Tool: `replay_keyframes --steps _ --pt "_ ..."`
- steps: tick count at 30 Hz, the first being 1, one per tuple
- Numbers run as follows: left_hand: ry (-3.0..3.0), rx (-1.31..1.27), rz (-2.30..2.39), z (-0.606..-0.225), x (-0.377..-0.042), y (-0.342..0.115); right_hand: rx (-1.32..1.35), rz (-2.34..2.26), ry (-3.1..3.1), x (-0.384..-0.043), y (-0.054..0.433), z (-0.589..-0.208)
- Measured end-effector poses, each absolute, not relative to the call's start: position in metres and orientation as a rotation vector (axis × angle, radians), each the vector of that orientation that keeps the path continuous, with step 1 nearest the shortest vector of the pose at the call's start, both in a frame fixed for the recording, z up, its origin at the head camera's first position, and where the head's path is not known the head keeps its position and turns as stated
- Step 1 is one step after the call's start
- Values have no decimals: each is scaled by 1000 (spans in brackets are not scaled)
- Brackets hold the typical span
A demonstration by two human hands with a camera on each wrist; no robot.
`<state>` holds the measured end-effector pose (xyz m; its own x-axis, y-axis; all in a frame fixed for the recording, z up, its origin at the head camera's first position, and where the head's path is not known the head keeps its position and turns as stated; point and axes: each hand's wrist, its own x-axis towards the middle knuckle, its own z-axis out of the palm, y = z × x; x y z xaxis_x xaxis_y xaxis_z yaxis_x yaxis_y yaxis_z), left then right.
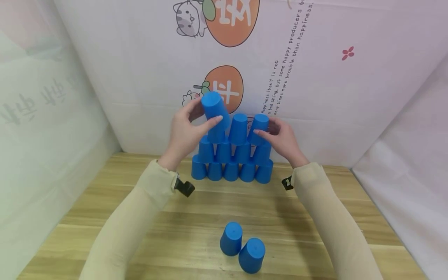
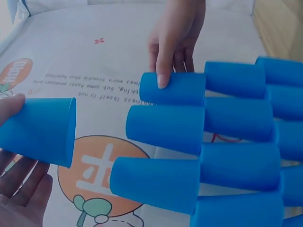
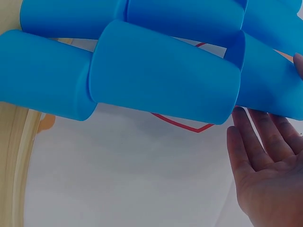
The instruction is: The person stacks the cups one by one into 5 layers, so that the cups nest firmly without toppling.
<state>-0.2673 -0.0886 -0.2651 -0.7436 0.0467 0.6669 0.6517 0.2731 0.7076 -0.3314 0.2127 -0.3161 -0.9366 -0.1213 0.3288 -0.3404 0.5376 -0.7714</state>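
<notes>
My left hand (image 1: 185,128) grips a blue cup (image 1: 212,102), mouth down and slightly tilted, above the left end of a blue cup pyramid. The left wrist view shows this raised cup (image 2: 40,127) apart from the stack, thumb on one side and fingers on the other. At the right end of the third row, my right hand (image 1: 285,142) holds a cup (image 1: 259,126) between thumb and fingers. That cup (image 3: 272,78) rests on the row below. Between the hands stands the row's middle cup (image 1: 238,130); its left cup (image 1: 216,136) is partly hidden behind the raised one.
Under the third row are a second row of cups (image 1: 223,152) and a bottom row (image 1: 231,172) on the wooden table (image 1: 210,202). Two upside-down cups, one (image 1: 231,239) beside another (image 1: 252,256), stand near the front. A printed cloth (image 1: 315,89) hangs behind the pyramid.
</notes>
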Motion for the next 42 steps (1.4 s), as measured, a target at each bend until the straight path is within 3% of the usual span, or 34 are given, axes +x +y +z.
replay_keyframes --steps 19,27,37,42 --pt "-2171 -596 -1505 -252 -321 -54 378 1357 -2481 -318 225 -322" --pt "-2183 -570 -1536 -257 -332 -52 345 1342 -2271 -277 229 -312" --pt "-2214 -571 -1518 -259 -333 -52 749 1218 -2410 -223 206 -332" --pt "-2214 -572 -1543 -261 -333 -51 810 1189 -2515 -204 200 -346"
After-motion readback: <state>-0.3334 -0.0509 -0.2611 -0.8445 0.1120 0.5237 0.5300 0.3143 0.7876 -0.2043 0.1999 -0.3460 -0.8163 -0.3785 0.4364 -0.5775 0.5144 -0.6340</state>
